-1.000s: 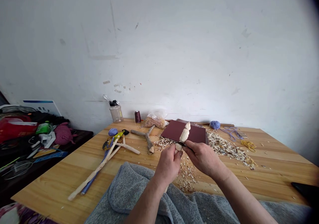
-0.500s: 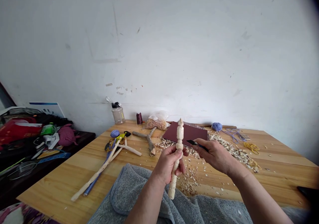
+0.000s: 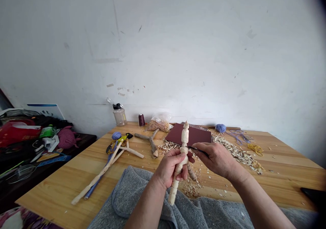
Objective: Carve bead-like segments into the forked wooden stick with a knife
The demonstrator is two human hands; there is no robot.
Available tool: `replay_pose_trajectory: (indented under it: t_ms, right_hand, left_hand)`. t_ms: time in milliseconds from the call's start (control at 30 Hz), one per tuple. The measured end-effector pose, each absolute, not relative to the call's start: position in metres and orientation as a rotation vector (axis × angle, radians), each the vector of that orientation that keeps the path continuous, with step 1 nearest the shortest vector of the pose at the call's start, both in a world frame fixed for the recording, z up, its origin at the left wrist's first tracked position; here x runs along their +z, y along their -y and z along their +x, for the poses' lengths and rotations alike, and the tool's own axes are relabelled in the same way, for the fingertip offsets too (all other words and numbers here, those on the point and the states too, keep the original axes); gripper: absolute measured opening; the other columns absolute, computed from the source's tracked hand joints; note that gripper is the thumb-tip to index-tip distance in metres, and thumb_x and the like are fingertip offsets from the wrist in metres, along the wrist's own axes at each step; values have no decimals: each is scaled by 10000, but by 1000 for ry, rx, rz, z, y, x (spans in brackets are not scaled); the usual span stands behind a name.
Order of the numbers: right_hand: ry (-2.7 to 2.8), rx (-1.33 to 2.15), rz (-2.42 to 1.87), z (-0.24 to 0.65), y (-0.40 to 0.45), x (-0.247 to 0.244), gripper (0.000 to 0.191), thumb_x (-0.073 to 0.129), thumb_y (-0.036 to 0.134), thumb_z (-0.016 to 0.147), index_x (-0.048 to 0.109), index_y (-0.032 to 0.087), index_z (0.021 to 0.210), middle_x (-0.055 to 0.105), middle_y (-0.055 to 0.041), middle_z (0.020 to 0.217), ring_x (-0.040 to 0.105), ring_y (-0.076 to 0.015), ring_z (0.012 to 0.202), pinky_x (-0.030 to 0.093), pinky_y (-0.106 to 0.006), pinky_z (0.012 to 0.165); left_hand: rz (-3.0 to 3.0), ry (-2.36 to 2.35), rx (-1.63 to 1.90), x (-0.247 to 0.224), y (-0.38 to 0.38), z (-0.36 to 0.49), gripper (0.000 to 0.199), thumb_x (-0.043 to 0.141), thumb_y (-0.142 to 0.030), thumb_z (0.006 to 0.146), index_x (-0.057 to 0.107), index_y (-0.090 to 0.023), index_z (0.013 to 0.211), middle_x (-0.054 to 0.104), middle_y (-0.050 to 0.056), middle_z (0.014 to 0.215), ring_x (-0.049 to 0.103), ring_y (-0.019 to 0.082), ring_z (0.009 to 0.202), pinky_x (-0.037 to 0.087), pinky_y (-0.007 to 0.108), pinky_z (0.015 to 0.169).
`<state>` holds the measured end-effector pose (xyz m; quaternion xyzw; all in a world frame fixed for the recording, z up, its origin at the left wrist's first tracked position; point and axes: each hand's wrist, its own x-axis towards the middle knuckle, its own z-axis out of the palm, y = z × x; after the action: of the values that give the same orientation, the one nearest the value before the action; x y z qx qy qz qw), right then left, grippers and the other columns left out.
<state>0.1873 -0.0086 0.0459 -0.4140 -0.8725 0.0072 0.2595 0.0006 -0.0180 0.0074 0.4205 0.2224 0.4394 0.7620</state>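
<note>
My left hand (image 3: 171, 168) is wrapped around the middle of a pale carved forked stick (image 3: 185, 137), which stands tilted with its pointed, notched end up. A second prong with bark on it (image 3: 191, 172) shows below, beyond my fingers. My right hand (image 3: 216, 157) grips a dark craft knife (image 3: 198, 150). Its blade meets the right side of the stick just above my left hand, at a notch. The knife's handle is mostly hidden in my fingers.
Wood shavings (image 3: 229, 147) lie around a maroon sheet (image 3: 175, 134). Behind stand a bottle (image 3: 119, 116), a thread spool (image 3: 141, 120) and a bag (image 3: 159, 123). A forked branch (image 3: 152, 142), peeled forked sticks (image 3: 102, 174) and a grey towel (image 3: 134, 185) also lie on the table.
My right hand has moved left, bringing the knife from beside the stick onto it. The stick has turned and tilted slightly, and its barked prong now shows.
</note>
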Motion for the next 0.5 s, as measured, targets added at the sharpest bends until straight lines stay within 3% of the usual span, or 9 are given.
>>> replay_pose_trajectory:
  t_ms: [367, 500]
  right_hand:
    - [2345, -148, -1297, 177, 15, 43, 273, 343, 304, 904, 592, 234, 816, 641, 2, 696, 577, -123, 607, 284, -248, 532]
    - [2362, -129, -1271, 176, 14, 42, 249, 353, 293, 899, 582, 231, 824, 633, 6, 695, 560, -118, 584, 263, -255, 529]
  left_hand:
    - [1106, -651, 915, 16, 23, -4, 315, 573, -433, 773, 548, -133, 865, 623, 39, 778, 435, 20, 307, 182, 142, 271]
    - [1220, -764, 892, 15, 24, -4, 309, 532, -445, 794, 546, -144, 864, 550, -17, 584, 391, 34, 292, 156, 155, 279]
